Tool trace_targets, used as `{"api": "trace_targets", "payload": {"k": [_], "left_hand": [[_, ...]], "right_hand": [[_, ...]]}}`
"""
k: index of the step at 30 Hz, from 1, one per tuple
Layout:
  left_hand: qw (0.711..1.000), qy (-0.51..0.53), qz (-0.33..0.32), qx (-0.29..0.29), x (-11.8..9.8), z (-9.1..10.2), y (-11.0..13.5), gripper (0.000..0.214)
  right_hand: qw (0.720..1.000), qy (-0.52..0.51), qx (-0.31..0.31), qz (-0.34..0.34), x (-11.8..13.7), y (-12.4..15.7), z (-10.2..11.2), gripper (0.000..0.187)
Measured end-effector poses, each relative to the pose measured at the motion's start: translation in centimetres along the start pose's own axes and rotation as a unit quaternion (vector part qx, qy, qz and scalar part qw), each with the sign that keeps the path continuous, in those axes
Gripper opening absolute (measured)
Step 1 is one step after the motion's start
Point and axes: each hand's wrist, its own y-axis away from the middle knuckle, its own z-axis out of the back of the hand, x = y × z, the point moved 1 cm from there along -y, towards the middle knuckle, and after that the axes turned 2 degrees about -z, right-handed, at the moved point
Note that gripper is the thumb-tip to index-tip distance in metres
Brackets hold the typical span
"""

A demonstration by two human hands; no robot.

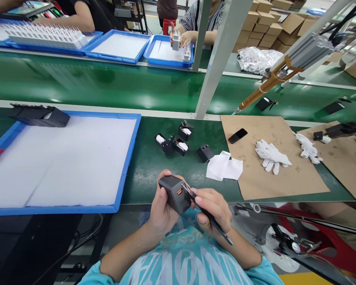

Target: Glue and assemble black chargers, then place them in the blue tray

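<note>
My left hand (160, 208) is wrapped round a black charger cube (174, 192) with an orange port on its face, held just off the near edge of the green bench. My right hand (215, 208) pinches black tweezers (209, 215) whose tip touches the cube's port face. Beyond them on the bench lie several small black charger parts (179, 141), some with white inserts, and a white cloth (224, 166).
A blue tray (127, 158) lined with white foam sits at left, a black row of parts (40, 114) at its far corner. Cardboard sheet (273, 174) at right carries white gloves (271, 156). A hanging screwdriver (265, 89) and a metal post (216, 59) stand ahead. Other people work across the conveyor belt.
</note>
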Motion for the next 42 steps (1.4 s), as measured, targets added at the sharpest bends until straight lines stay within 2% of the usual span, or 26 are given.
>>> {"api": "trace_targets", "payload": {"k": [7, 15, 17, 19, 21, 23, 30, 42], "left_hand": [[0.999, 0.019, 0.019, 0.044, -0.2, 0.3, -0.1, 0.028], [0.994, 0.040, 0.096, 0.031, -0.3, 0.7, 0.0, 0.033], [0.990, 0.057, 0.129, 0.027, -0.2, 0.6, 0.0, 0.034], [0.986, 0.072, 0.147, 0.019, -0.2, 0.3, -0.1, 0.033], [0.985, 0.083, 0.148, 0.010, -0.4, -0.1, -0.3, 0.032], [0.986, 0.084, 0.145, 0.004, -0.5, -0.3, -0.4, 0.031], [0.988, 0.077, 0.130, -0.011, -0.4, 0.0, -0.6, 0.034], [0.993, 0.063, 0.095, -0.014, -0.5, 0.1, -0.8, 0.032]], "right_hand": [[0.999, -0.027, 0.016, 0.011, -0.3, -0.4, 0.2, 0.034], [0.997, -0.064, 0.024, 0.028, -1.0, -0.4, 0.2, 0.035], [0.996, -0.080, 0.009, 0.044, -1.3, -0.1, 0.1, 0.036], [0.996, -0.071, -0.038, 0.049, -1.6, 0.3, 0.1, 0.035], [0.994, -0.048, -0.089, 0.039, -1.8, 0.6, 0.1, 0.033], [0.994, -0.030, -0.107, 0.022, -1.8, 0.7, 0.2, 0.031], [0.998, -0.039, -0.057, 0.001, -1.3, -0.1, 0.5, 0.030], [0.999, -0.028, -0.022, -0.012, -0.8, 0.0, 0.6, 0.026]]}}
